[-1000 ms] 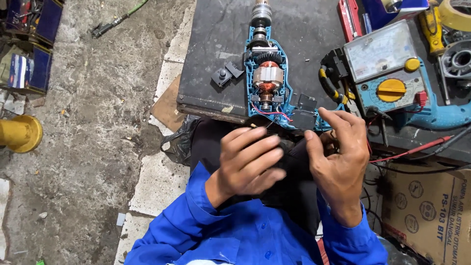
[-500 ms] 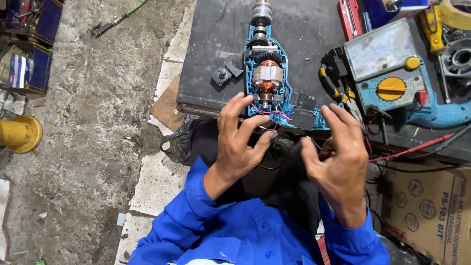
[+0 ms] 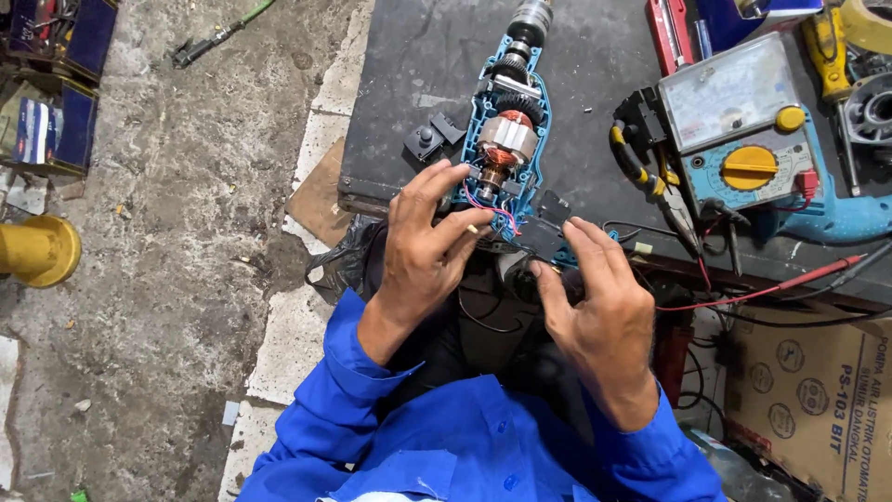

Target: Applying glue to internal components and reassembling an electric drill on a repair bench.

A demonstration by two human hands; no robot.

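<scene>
Two hands at opened electric drill | left hand steadied blue housing, fingers spread, gripping nothing | right hand pinched black switch block, wires exposed for access

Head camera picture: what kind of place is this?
Probably a tool repair workshop. An opened drill lies on the dark bench, with a multimeter and pliers beside it, and the floor is rough concrete.

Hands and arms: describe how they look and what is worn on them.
Both the left hand and the right hand are bare: no gloves, rings or watch show. Each arm wears a long bright blue sleeve to the wrist, part of a buttoned blue work shirt.
</scene>
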